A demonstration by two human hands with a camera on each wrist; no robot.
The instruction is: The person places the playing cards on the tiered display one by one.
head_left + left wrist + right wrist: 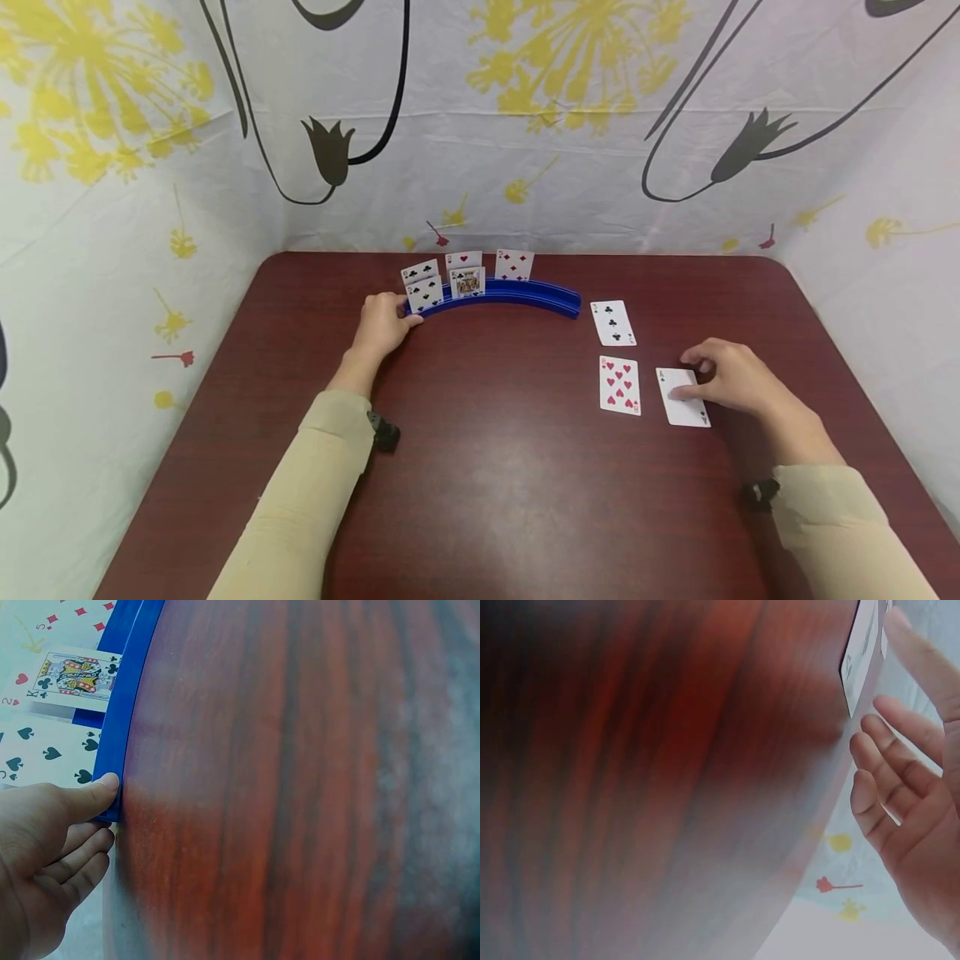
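My left hand (381,325) grips the left end of a curved blue card holder (525,293), thumb on its front edge. Standing in the holder are a spades card (425,294), a clubs card (418,271) behind it, a king of clubs (468,283), a two of hearts (463,259) and a five of diamonds (513,264). On the right, my right hand (731,377) hovers over an ace (686,413) lying face up. Its thumb extends across the card and the other fingers are loosely bent. In the right wrist view, the fingers (900,769) hold nothing.
Left of the ace lies a hearts card (619,386), and beyond it a three of clubs (612,323) near the holder's right end. The dark red-brown table (510,467) meets patterned cloth (525,183) at the back and sides.
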